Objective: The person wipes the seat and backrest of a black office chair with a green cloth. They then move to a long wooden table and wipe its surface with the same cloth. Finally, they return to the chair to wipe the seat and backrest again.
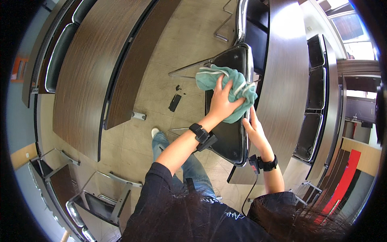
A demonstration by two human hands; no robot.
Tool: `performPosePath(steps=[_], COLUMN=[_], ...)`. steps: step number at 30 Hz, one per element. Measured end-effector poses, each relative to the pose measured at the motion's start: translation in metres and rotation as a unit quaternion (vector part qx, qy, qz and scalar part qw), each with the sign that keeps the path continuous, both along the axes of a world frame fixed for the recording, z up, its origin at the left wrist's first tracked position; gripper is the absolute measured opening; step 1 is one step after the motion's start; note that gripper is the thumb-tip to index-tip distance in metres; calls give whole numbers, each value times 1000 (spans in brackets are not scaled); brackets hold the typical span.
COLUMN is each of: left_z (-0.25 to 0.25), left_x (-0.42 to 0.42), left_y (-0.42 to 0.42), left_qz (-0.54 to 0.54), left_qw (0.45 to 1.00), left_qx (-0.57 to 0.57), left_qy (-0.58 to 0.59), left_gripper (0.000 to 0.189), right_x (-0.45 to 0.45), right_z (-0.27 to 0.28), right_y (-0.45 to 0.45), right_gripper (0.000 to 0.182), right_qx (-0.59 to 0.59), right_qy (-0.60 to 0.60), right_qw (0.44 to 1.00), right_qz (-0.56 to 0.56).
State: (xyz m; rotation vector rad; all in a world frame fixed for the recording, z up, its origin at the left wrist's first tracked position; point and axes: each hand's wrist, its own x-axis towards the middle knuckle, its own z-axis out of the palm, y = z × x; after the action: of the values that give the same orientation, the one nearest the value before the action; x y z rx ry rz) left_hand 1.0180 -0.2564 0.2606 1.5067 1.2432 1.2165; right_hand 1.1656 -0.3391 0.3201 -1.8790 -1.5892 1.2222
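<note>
A crumpled green cloth [239, 81] with pale edging lies across a black padded chair [231, 142] with a chrome rim. My left hand [223, 103] presses on the cloth, its fingers spread and dug into the folds. At the chair's right edge, my right hand [257, 130] holds the chrome rim just below the cloth, thumb toward the black padding. Part of that hand's grip is hidden behind the rim. Both wrists carry black strapped devices, and a cable hangs from the right one [255, 165].
A long wood-grain table [284, 99] runs close along the chair's right side, with another table [99, 66] to the left. More black chairs [316, 87] line the far right. Broken black pieces [174, 103] lie on the tiled floor. A chair [99, 202] stands lower left.
</note>
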Motion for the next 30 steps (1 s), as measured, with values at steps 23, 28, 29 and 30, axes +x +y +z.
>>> performPosePath(steps=[23, 28, 29, 30], left_z=[2, -19, -24, -15], left_x=[9, 21, 24, 23], left_y=[13, 47, 56, 61], left_qz=[-51, -7, -5, -29], left_qw=[999, 1000, 1000, 999], left_qx=[10, 7, 15, 0], left_qy=[5, 21, 26, 37], left_gripper=[64, 66, 66, 66], right_x=[-6, -5, -5, -5], right_z=[9, 33, 30, 25], right_y=[13, 52, 64, 75], right_gripper=[70, 78, 78, 78], right_qx=[37, 77, 79, 78], right_qy=[-155, -143, -145, -146], right_qw=[987, 987, 986, 986], right_qz=[7, 12, 2, -11])
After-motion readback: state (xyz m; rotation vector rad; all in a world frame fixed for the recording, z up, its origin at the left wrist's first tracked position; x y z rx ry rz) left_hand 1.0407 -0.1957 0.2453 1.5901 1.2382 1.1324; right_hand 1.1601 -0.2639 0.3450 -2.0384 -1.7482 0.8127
